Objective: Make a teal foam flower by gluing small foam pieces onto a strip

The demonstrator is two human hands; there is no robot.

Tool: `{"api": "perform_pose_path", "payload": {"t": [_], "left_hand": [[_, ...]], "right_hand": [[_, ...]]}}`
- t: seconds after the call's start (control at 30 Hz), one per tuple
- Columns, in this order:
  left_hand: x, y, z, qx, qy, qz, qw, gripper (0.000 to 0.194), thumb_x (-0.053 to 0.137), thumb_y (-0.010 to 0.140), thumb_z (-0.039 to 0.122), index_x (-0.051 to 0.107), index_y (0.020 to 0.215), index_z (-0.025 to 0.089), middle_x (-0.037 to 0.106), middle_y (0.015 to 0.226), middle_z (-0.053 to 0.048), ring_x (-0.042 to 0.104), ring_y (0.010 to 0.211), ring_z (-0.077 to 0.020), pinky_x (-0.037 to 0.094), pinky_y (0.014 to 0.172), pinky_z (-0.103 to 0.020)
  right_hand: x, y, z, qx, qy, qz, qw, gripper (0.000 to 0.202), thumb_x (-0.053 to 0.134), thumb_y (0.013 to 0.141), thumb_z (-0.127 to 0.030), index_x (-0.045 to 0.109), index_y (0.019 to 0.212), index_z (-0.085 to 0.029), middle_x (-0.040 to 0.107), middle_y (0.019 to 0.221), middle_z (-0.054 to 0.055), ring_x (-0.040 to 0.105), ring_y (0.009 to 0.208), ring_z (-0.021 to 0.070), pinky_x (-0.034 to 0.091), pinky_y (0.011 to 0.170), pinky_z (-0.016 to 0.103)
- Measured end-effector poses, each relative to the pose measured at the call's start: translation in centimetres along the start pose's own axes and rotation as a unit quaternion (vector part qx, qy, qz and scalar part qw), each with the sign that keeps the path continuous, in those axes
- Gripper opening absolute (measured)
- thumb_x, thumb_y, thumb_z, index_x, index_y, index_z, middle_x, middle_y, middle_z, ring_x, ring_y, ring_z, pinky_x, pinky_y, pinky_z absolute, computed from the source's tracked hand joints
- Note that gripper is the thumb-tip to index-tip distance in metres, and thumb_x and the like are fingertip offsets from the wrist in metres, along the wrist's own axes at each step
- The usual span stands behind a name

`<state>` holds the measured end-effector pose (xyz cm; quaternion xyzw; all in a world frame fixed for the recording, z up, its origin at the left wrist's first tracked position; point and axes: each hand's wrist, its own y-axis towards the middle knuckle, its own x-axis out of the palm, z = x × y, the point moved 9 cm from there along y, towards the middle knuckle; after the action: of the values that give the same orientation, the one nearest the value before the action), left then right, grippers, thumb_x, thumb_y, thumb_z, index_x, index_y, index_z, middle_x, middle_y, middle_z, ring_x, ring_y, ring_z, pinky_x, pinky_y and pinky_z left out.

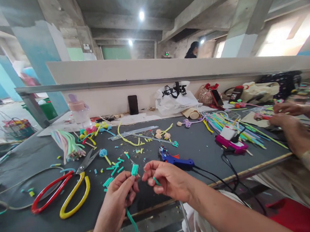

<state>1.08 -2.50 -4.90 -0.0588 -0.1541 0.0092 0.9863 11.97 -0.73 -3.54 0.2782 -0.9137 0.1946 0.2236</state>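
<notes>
My left hand pinches a small cluster of teal chenille stem pieces between thumb and forefinger. A longer teal strip hangs below that hand. Just to its right, my right hand is curled, with a short teal piece held among its fingers. Cut teal pieces lie scattered left of my hands. Beyond my right hand rests a blue hot glue gun. Large scissors with one red and one yellow handle lie blades apart on the left of the dark table.
A bundle of pastel stems and a blue pompom flower lie left. Clear glue sticks are farther back. A pink power strip and cables lie right, near a co-worker's hands. A phone leans behind.
</notes>
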Motion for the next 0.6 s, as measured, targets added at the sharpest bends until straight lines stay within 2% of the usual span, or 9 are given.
{"api": "perform_pose_path", "payload": {"t": [0.1, 0.17, 0.2, 0.27, 0.33, 0.37, 0.4, 0.47, 0.6], "left_hand": [[0.1, -0.1, 0.2, 0.005, 0.004, -0.002, 1.000, 0.023, 0.062, 0.072, 0.035, 0.056, 0.066, 0.013, 0.052, 0.055, 0.002, 0.032, 0.039, -0.0017, 0.014, 0.037, -0.015], [0.2, -0.1, 0.2, 0.005, 0.002, -0.001, 1.000, 0.022, 0.062, 0.072, 0.035, 0.058, 0.068, 0.013, 0.053, 0.056, 0.002, 0.033, 0.039, -0.0016, 0.014, 0.037, -0.015], [0.2, -0.2, 0.2, 0.005, 0.002, 0.002, 1.000, 0.022, 0.062, 0.072, 0.035, 0.059, 0.070, 0.013, 0.053, 0.056, 0.002, 0.033, 0.039, -0.0016, 0.014, 0.037, -0.015], [0.0, -0.2, 0.1, 0.005, 0.001, 0.010, 1.000, 0.021, 0.062, 0.072, 0.034, 0.060, 0.072, 0.013, 0.053, 0.055, 0.002, 0.033, 0.039, -0.0017, 0.014, 0.037, -0.015], [-0.2, -0.3, 0.0, 0.002, 0.000, 0.016, 1.000, 0.020, 0.062, 0.072, 0.034, 0.060, 0.073, 0.013, 0.053, 0.055, 0.002, 0.034, 0.039, -0.0017, 0.015, 0.037, -0.015], [-0.2, -0.3, -0.1, -0.001, -0.001, 0.018, 1.000, 0.021, 0.063, 0.072, 0.034, 0.060, 0.073, 0.013, 0.053, 0.055, 0.002, 0.034, 0.039, -0.0018, 0.015, 0.037, -0.015], [-0.3, -0.3, -0.1, -0.002, -0.001, 0.019, 1.000, 0.021, 0.063, 0.072, 0.034, 0.060, 0.073, 0.013, 0.053, 0.055, 0.002, 0.034, 0.040, -0.0019, 0.015, 0.037, -0.015], [-0.3, -0.3, -0.1, -0.003, -0.003, 0.018, 1.000, 0.021, 0.062, 0.073, 0.034, 0.060, 0.074, 0.013, 0.053, 0.056, 0.002, 0.034, 0.040, -0.0020, 0.014, 0.038, -0.015], [-0.2, -0.2, 0.0, -0.001, -0.009, 0.011, 1.000, 0.021, 0.062, 0.074, 0.034, 0.060, 0.074, 0.013, 0.054, 0.057, 0.002, 0.035, 0.041, -0.0023, 0.017, 0.039, -0.015]], "right_hand": [[-1.4, 0.7, -0.8, -0.044, -0.064, 0.046, 0.996, 0.022, 0.057, 0.065, -0.011, 0.052, 0.085, -0.017, 0.060, 0.077, 0.000, 0.049, 0.057, 0.0067, 0.031, 0.046, 0.017], [-2.1, 1.1, -1.9, -0.118, -0.215, 0.088, 0.965, 0.015, 0.057, 0.069, -0.013, 0.054, 0.083, -0.018, 0.060, 0.077, 0.000, 0.051, 0.059, 0.0083, 0.037, 0.051, 0.020], [-2.0, 1.2, -2.4, -0.155, -0.313, 0.103, 0.931, 0.012, 0.057, 0.070, -0.012, 0.055, 0.080, -0.019, 0.060, 0.076, -0.001, 0.053, 0.061, 0.0097, 0.040, 0.056, 0.022], [-0.8, 1.2, -3.0, -0.225, -0.495, 0.095, 0.834, 0.009, 0.057, 0.073, -0.011, 0.059, 0.075, -0.019, 0.062, 0.076, 0.000, 0.057, 0.072, 0.0130, 0.043, 0.069, 0.026], [0.7, 0.8, -3.3, -0.288, -0.604, 0.076, 0.739, 0.009, 0.056, 0.078, -0.013, 0.062, 0.075, -0.020, 0.065, 0.079, 0.002, 0.059, 0.082, 0.0153, 0.042, 0.079, 0.028], [1.1, 0.4, -3.7, -0.316, -0.627, 0.081, 0.708, 0.010, 0.055, 0.080, -0.015, 0.063, 0.076, -0.020, 0.066, 0.080, 0.003, 0.059, 0.082, 0.0155, 0.042, 0.079, 0.027], [1.1, 0.0, -4.4, -0.338, -0.632, 0.102, 0.690, 0.011, 0.054, 0.081, -0.016, 0.063, 0.077, -0.020, 0.067, 0.080, 0.003, 0.060, 0.081, 0.0152, 0.042, 0.078, 0.027], [0.1, -1.2, -6.3, -0.364, -0.610, 0.180, 0.681, 0.009, 0.055, 0.080, -0.017, 0.063, 0.077, -0.020, 0.066, 0.075, 0.002, 0.060, 0.073, 0.0143, 0.044, 0.070, 0.025], [-4.1, -3.4, -9.5, -0.311, -0.536, 0.316, 0.718, 0.005, 0.059, 0.076, -0.025, 0.058, 0.073, -0.020, 0.059, 0.057, -0.003, 0.057, 0.053, 0.0128, 0.043, 0.054, 0.023]]}}
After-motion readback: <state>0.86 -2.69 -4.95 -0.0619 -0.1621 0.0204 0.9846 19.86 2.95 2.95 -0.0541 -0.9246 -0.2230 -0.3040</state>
